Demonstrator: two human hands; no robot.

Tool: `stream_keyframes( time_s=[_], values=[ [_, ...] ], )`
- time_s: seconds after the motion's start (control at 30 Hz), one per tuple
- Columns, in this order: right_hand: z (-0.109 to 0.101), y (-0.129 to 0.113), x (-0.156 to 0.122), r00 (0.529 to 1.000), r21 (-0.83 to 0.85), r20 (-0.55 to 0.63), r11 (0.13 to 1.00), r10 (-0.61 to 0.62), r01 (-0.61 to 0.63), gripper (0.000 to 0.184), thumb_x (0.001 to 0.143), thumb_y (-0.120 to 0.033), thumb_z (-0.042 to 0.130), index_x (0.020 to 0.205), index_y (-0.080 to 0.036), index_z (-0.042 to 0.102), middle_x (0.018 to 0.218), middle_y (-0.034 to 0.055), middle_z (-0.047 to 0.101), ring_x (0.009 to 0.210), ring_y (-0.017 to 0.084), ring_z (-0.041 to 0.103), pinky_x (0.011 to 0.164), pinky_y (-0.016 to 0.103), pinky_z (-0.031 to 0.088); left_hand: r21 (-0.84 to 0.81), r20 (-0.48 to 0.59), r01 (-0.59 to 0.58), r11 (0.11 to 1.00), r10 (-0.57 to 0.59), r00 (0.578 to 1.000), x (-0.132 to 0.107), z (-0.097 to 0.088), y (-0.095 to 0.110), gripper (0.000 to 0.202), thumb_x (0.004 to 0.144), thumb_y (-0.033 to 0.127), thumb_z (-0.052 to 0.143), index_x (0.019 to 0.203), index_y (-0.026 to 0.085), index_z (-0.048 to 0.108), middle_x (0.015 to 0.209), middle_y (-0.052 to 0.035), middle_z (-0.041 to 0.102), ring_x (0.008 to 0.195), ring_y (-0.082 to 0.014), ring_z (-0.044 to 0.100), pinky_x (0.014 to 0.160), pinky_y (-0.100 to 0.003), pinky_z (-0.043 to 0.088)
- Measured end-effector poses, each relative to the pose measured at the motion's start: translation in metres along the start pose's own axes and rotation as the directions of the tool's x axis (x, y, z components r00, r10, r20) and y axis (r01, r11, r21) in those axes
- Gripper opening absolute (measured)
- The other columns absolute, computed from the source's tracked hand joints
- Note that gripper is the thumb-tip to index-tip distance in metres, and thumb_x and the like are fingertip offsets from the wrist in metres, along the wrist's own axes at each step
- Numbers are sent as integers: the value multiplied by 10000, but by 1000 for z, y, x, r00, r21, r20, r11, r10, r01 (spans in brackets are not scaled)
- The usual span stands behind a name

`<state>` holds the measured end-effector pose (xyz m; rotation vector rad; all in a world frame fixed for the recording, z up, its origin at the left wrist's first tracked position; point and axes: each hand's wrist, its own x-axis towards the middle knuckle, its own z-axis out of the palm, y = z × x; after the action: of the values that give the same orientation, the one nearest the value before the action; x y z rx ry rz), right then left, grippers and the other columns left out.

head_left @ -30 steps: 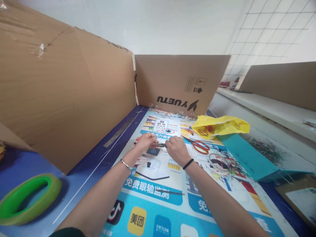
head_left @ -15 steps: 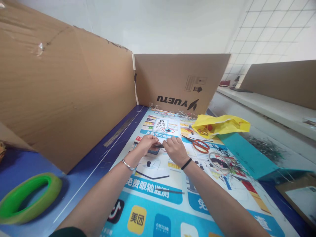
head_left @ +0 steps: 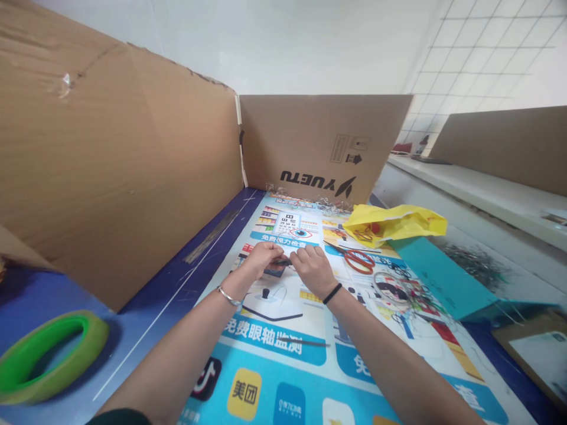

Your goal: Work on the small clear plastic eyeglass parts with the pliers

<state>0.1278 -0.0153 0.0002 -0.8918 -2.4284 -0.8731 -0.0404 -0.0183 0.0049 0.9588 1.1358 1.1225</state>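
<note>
I can make out one small, thin, dark piece (head_left: 286,262), its ends hidden by the fingers. It sits nearly level between the left hand (head_left: 264,258) and right hand (head_left: 313,269), over the printed sheet (head_left: 266,360), nearer its left edge.

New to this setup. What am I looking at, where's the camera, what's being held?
No robot here: these are a person's bare left hand and right hand, seen from a head-worn camera looking forward and down. Their fingers meet around a small dark item, too hidden to identify. Below is a printed sheet on a blue surface. Orange-handled scissors and a yellow bag lie to the right; a green tape roll lies at left. Cardboard panels stand behind and at left.
</note>
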Motion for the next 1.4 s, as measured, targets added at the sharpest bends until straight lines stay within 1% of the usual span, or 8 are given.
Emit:
stream_keyframes(
  time_s=[0.27,0.5,0.63,0.73,0.83,0.97,1.13,1.4],
  values=[
    [2,0,-1,999,-12,-34,1000,-6,6,165,871,-155,414,848,-163,577,709,43,508,716,174,375,641,336,208,25,-16,5,1000,-4,1000,-3,3,2,196,601,236,686,660,120,540,644,-45,612,583,-142,602,519,-254,501],
    [5,-1,-1,1000,1,-8,1000,8,-8,157,860,-151,425,807,-167,572,706,44,517,722,181,388,637,336,215,45,-12,1,999,0,1000,-1,2,1,141,627,209,648,662,118,546,653,-49,619,575,-140,602,520,-254,498],
    [8,-2,-2,998,22,50,999,33,-35,163,851,-151,428,763,-166,565,707,51,530,726,191,414,636,334,229,72,-9,-16,997,16,1000,0,1,1,127,641,210,631,677,125,544,665,-49,628,590,-140,601,529,-263,500],
    [6,-4,1,987,62,148,996,56,-66,156,837,-151,440,756,-162,572,726,64,554,742,201,448,640,333,249,126,-10,-51,991,52,999,-1,1,3,119,658,220,613,684,132,538,684,-49,631,614,-139,599,536,-266,502],
    [0,-5,5,951,118,297,985,87,-127,155,822,-143,447,772,-153,593,766,81,588,766,204,489,648,327,277,199,-9,-90,976,94,996,-1,1,4,83,681,207,578,680,139,531,689,-45,630,637,-141,600,534,-261,500],
    [-7,-6,10,862,158,491,959,130,-234,180,821,-173,441,804,-146,618,811,96,622,775,193,542,631,295,315,284,16,-142,948,144,990,3,1,1,43,708,193,533,695,152,534,677,-27,626,639,-135,603,546,-257,503],
    [-8,-3,11,812,160,561,942,159,-295,247,840,-305,431,824,-173,639,818,84,651,732,181,587,583,262,333,395,100,-247,885,226,969,10,-2,-7,62,715,197,510,712,159,558,671,-16,625,610,-120,597,527,-219,479],
    [-11,5,12,758,205,635,914,147,-349,268,810,-410,459,803,-223,651,797,38,666,756,165,600,553,234,327,379,188,-321,868,268,945,7,-2,-4,86,725,220,502,712,162,564,669,-4,611,620,-116,594,557,-225,486]
  ],
)
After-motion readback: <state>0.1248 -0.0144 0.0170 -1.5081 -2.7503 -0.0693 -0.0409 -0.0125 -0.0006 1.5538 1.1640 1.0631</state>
